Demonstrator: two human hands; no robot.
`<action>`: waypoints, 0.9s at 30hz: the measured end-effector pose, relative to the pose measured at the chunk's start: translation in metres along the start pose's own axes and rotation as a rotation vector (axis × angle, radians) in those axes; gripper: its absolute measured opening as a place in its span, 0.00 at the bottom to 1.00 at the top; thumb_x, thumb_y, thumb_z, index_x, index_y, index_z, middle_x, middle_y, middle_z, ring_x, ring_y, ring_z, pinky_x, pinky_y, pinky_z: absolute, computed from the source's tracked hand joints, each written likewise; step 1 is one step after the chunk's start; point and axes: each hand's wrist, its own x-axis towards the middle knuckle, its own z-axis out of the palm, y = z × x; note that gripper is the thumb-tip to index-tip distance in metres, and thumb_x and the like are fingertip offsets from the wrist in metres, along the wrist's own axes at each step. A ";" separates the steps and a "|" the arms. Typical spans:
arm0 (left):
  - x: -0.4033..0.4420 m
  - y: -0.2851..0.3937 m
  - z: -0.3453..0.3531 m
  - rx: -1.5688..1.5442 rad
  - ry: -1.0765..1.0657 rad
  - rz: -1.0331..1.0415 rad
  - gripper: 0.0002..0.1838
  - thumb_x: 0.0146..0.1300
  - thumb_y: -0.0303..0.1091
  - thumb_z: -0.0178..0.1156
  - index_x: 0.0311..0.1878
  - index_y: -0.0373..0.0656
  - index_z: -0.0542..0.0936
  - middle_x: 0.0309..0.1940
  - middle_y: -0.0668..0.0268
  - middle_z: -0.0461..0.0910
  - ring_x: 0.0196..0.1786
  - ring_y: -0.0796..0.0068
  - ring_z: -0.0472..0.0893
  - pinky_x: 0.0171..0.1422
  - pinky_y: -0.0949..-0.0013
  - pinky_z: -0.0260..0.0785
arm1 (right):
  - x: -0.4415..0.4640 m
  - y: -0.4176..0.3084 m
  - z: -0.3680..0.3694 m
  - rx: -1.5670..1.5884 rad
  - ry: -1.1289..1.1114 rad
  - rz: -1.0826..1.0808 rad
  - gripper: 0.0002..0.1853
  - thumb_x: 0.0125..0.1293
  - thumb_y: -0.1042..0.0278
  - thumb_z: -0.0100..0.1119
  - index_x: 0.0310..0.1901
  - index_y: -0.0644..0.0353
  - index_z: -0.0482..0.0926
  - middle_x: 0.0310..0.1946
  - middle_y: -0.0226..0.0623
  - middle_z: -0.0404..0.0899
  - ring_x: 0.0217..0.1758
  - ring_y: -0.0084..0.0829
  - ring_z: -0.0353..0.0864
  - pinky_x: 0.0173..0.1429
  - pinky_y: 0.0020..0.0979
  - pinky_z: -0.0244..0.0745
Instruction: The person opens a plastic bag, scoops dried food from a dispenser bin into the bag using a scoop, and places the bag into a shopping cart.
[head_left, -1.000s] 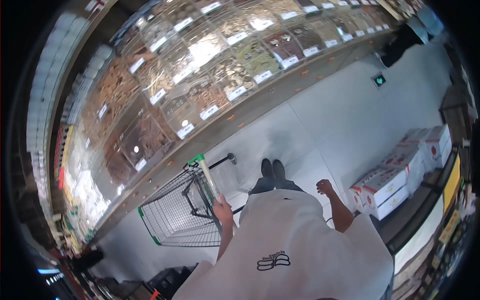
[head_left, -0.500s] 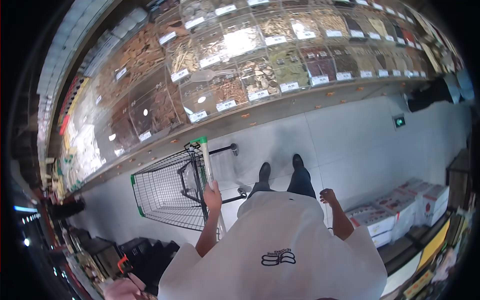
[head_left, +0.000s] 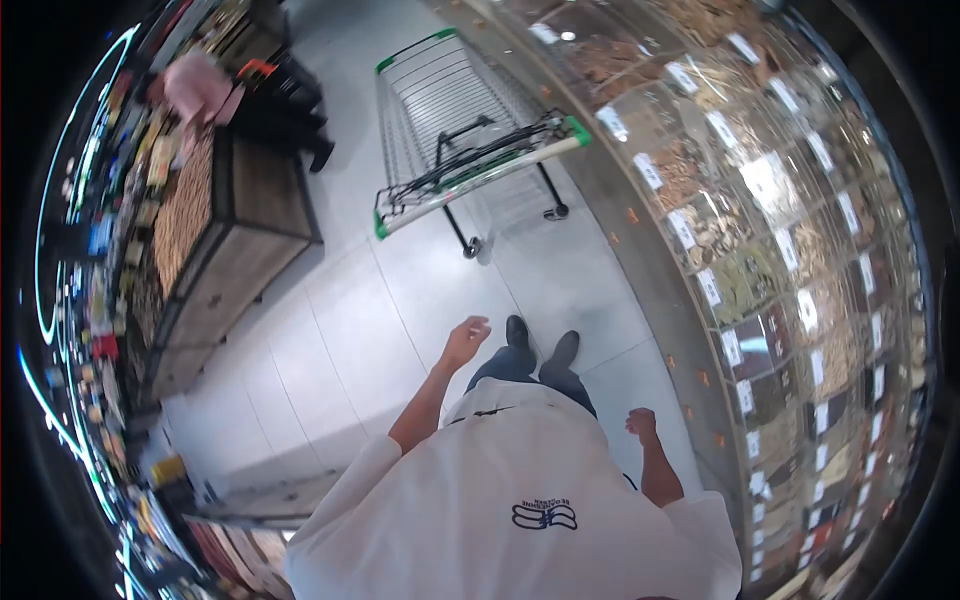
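Observation:
My left hand (head_left: 467, 341) hangs in front of my body with its fingers loosely apart and nothing in them. It is off the shopping cart (head_left: 440, 95), a wire cart with green corners standing ahead of me. A gap of floor separates this hand from the cart's pale handle bar (head_left: 490, 178). My right hand (head_left: 641, 422) hangs at my right side, its fingers curled in, and no object shows in it. The nearest thing on that side is the long display of clear bins (head_left: 745, 265) with dried goods and white price labels.
Another person in a pink top (head_left: 203, 88) leans over a wooden display stand (head_left: 235, 235) at the left. The bin display's low base (head_left: 655, 290) runs along my right. Pale floor tiles (head_left: 350, 330) lie between the displays.
My left hand has let go of the cart's handle. The view has turned left, so the cart now stands ahead of me and the bins are on my right.

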 end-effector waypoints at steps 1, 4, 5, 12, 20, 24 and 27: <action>-0.042 -0.047 0.013 -0.119 0.116 -0.226 0.17 0.66 0.39 0.59 0.51 0.37 0.79 0.36 0.58 0.82 0.40 0.67 0.82 0.47 0.62 0.74 | -0.010 -0.025 -0.003 -0.123 -0.008 0.050 0.11 0.67 0.73 0.40 0.26 0.57 0.69 0.16 0.36 0.64 0.12 0.35 0.66 0.12 0.35 0.60; -0.181 -0.205 0.067 -0.618 0.525 -1.025 0.13 0.65 0.34 0.55 0.50 0.44 0.81 0.34 0.63 0.82 0.35 0.73 0.80 0.37 0.61 0.73 | 0.002 -0.060 -0.023 -0.411 -0.116 0.242 0.08 0.64 0.74 0.46 0.27 0.58 0.71 0.17 0.38 0.68 0.14 0.34 0.70 0.12 0.33 0.60; -0.244 -0.249 0.083 -0.569 0.271 -0.912 0.13 0.65 0.35 0.54 0.50 0.46 0.80 0.34 0.65 0.81 0.33 0.74 0.79 0.34 0.61 0.71 | 0.011 -0.064 -0.027 -0.577 -0.130 0.170 0.04 0.62 0.73 0.52 0.30 0.62 0.74 0.20 0.40 0.73 0.16 0.33 0.74 0.14 0.32 0.64; -0.473 -0.251 0.210 -0.890 0.820 -1.030 0.13 0.64 0.42 0.57 0.47 0.46 0.79 0.35 0.69 0.82 0.33 0.78 0.79 0.33 0.72 0.71 | 0.019 -0.138 0.070 -0.943 -0.389 -0.246 0.08 0.70 0.67 0.49 0.40 0.61 0.75 0.21 0.38 0.75 0.18 0.27 0.75 0.19 0.29 0.69; -0.571 -0.248 0.365 -1.079 0.821 -0.979 0.13 0.62 0.39 0.57 0.47 0.44 0.80 0.34 0.67 0.81 0.33 0.77 0.79 0.34 0.69 0.72 | -0.079 -0.075 0.150 -1.147 -0.514 -0.443 0.13 0.70 0.61 0.53 0.48 0.61 0.76 0.34 0.39 0.81 0.32 0.29 0.82 0.33 0.29 0.78; -0.642 -0.223 0.409 -1.238 0.931 -0.911 0.15 0.64 0.39 0.57 0.49 0.42 0.79 0.37 0.65 0.82 0.38 0.74 0.80 0.40 0.68 0.73 | -0.175 0.007 0.127 -1.384 -0.665 -0.261 0.15 0.69 0.58 0.56 0.48 0.61 0.77 0.34 0.37 0.81 0.34 0.28 0.83 0.37 0.29 0.78; -0.702 -0.206 0.447 -1.293 0.973 -0.917 0.16 0.65 0.39 0.57 0.52 0.42 0.79 0.40 0.63 0.82 0.43 0.72 0.81 0.45 0.66 0.73 | -0.196 0.057 0.097 -1.499 -0.750 -0.239 0.15 0.69 0.60 0.56 0.48 0.62 0.77 0.34 0.37 0.81 0.33 0.28 0.82 0.35 0.28 0.78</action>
